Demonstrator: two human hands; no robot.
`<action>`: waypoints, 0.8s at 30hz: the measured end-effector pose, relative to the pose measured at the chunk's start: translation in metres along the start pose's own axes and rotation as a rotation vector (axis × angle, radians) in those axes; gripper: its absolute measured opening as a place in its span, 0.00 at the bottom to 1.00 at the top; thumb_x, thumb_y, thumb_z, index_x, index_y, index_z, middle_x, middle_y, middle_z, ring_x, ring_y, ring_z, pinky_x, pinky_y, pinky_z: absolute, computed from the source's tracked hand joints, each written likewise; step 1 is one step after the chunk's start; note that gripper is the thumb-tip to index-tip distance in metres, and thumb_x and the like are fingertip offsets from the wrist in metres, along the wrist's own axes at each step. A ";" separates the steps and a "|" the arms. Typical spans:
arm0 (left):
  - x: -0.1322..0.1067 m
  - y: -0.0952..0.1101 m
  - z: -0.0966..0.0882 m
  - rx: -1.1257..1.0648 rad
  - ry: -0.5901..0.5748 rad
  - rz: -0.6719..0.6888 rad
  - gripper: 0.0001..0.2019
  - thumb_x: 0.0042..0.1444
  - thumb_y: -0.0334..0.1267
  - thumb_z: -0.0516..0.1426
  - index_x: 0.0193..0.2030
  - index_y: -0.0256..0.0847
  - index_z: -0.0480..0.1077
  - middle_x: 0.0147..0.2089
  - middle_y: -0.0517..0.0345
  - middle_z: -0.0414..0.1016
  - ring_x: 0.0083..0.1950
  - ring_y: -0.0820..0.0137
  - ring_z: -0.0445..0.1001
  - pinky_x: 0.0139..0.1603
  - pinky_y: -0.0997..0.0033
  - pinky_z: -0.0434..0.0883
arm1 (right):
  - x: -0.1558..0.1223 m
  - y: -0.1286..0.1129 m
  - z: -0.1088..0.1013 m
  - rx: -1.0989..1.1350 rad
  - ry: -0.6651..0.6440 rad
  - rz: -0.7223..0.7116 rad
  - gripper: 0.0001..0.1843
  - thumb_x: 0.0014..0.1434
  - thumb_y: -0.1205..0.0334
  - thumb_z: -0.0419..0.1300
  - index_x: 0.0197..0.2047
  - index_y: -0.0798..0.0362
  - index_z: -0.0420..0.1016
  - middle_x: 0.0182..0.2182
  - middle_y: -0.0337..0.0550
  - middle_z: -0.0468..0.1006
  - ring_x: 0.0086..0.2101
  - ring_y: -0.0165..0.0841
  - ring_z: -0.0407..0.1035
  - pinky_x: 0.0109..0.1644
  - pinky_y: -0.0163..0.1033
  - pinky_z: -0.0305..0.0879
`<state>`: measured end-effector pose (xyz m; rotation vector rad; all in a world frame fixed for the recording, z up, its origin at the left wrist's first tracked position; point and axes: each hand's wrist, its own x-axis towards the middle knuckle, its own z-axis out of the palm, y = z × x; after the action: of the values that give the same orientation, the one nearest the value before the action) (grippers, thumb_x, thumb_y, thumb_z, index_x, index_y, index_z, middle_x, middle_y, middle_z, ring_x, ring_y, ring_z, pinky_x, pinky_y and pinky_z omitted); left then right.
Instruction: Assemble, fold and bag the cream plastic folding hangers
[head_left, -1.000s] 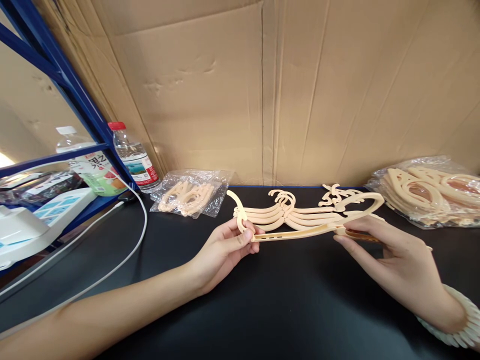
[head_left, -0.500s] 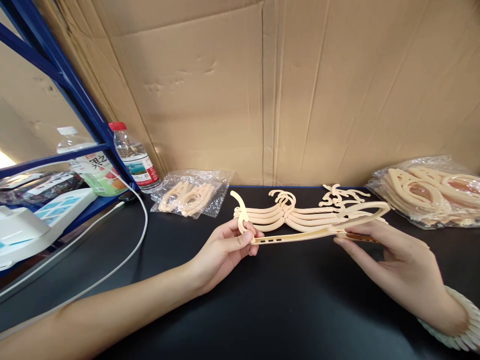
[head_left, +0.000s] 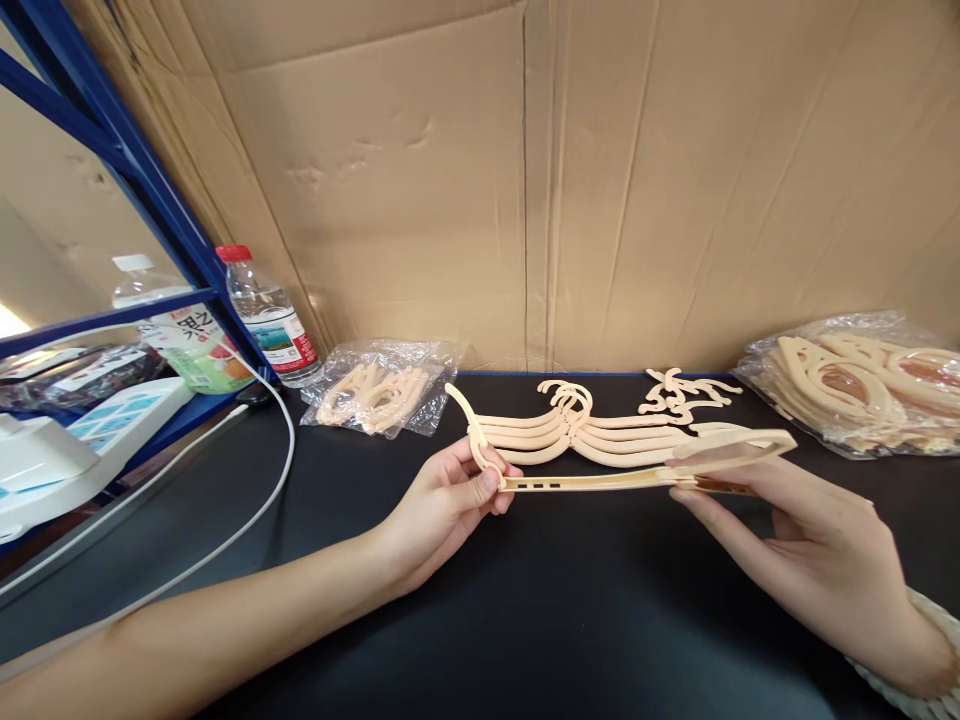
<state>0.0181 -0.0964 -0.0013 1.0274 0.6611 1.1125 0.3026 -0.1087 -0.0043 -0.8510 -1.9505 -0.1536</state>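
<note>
Black table (head_left: 480, 620), hanger (head_left: 592, 483) in both hands

Left hand (head_left: 450, 500) pinches the hook (head_left: 473, 432) end, thumb and fingers closed; right hand (head_left: 817, 530) grips the other end likewise. More hangers (head_left: 529, 457) lie just behind.

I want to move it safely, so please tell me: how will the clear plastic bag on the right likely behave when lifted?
The bag itself will probably be floppy, since its film looks thin and crumpled. Its shine suggests it may be slippery. The stacked beige pieces inside look rigid and could shift.
</note>
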 end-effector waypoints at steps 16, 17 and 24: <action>-0.002 0.001 0.006 0.036 0.071 0.020 0.12 0.49 0.35 0.69 0.28 0.36 0.69 0.32 0.59 0.73 0.29 0.76 0.68 0.33 0.75 0.63 | -0.008 0.004 0.003 0.052 0.036 0.112 0.08 0.61 0.64 0.63 0.45 0.48 0.74 0.37 0.38 0.77 0.34 0.32 0.74 0.44 0.35 0.74; -0.002 0.001 0.006 0.041 0.071 0.021 0.12 0.49 0.34 0.69 0.28 0.36 0.69 0.33 0.59 0.74 0.29 0.76 0.68 0.34 0.75 0.64 | -0.009 0.004 0.003 0.063 0.036 0.128 0.08 0.61 0.64 0.64 0.45 0.47 0.74 0.38 0.38 0.78 0.34 0.32 0.74 0.44 0.34 0.74; -0.004 0.001 0.007 0.063 0.099 0.002 0.11 0.50 0.33 0.68 0.29 0.37 0.69 0.35 0.58 0.75 0.31 0.76 0.71 0.36 0.76 0.67 | -0.010 0.006 0.004 0.092 0.044 0.244 0.09 0.60 0.58 0.65 0.45 0.47 0.76 0.39 0.37 0.79 0.34 0.32 0.76 0.45 0.34 0.76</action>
<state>0.0222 -0.1022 0.0022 1.0319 0.7785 1.1561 0.3067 -0.1072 -0.0156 -1.0068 -1.7821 0.0611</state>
